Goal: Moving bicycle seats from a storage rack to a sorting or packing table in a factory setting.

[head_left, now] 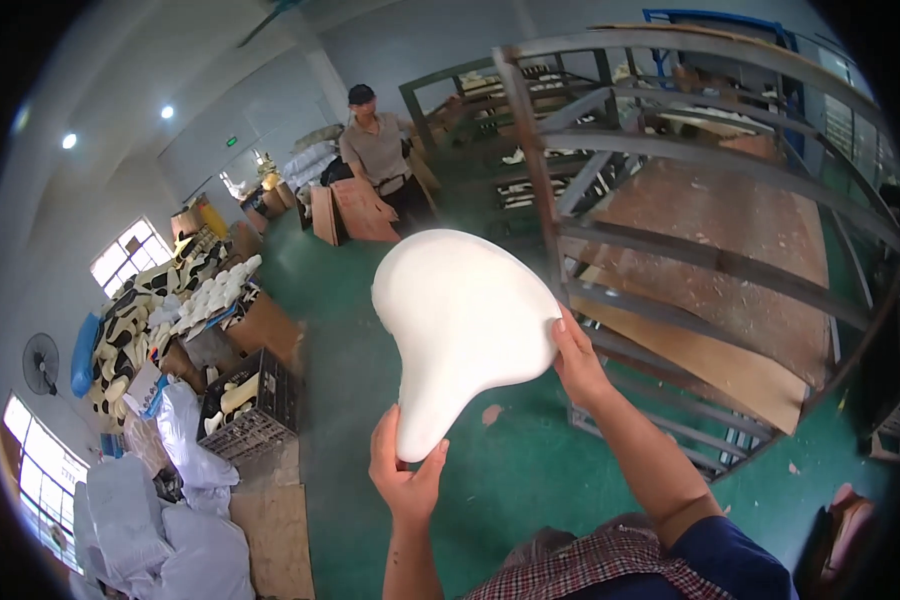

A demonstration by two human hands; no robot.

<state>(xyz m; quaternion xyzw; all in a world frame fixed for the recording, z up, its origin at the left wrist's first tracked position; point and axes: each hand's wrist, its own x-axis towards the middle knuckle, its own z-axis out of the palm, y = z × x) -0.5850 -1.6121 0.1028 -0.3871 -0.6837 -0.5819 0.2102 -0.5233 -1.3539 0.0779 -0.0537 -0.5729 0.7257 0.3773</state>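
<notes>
Overhead, one white saddle-shaped foam piece [462,325] is held up in the air above the green floor [530,470], gripped by two hands. Its narrow nose points down and sits in the left hand [402,475], whose thumb and fingers close around the tip. The right hand [576,362] clasps the broad end at its right edge, fingers curled over the rim. Both forearms rise from the lower edge, above a checked garment [610,565].

Just to the right stands one grey metal rack [710,260] with several sloping shelves, and brown boards [730,300] lie on them. Further back, one other person [378,155] in a cap stands by a few brown boards leaning upright [355,212]. At the left, one black crate [255,400] holds pale pieces, with a heap of many similar white and cream pieces [185,300] behind it; their number cannot be counted. White bags [185,500] lie nearer the lower left, and one fan [40,362] stands by the wall.
</notes>
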